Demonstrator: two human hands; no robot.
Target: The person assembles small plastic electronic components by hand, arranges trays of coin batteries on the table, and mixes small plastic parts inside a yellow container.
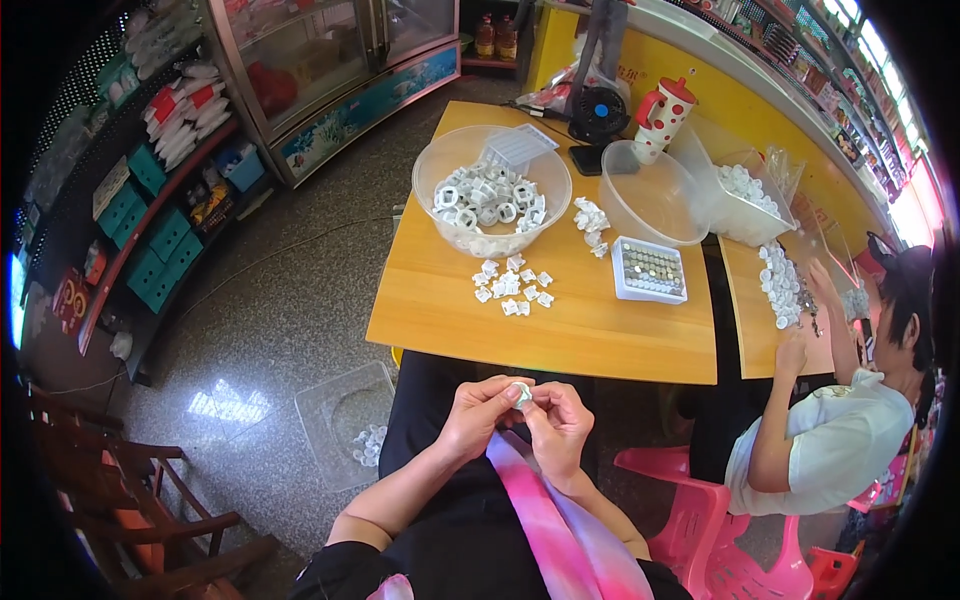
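Over my lap, just off the table's front edge, my left hand (pixel 476 414) and my right hand (pixel 557 428) meet at the fingertips. Between them they pinch a small round white plastic part (pixel 520 393), partly covered by the fingers. Ahead of them on the wooden table (pixel 440 325) lies a loose group of small white plastic pieces (pixel 513 288). A clear round tub (pixel 425 200) behind that group holds many white ring-shaped parts. To its right, a white box (pixel 650 293) is filled with rows of small round metallic pieces.
A clear empty tub (pixel 655 205), a red-lidded dotted jug (pixel 664 115) and a black fan (pixel 600 112) stand at the back. On the floor at left sits a clear bin (pixel 325 430) with white parts. A person (pixel 830 430) works at the right-hand table beside a pink chair (pixel 690 520).
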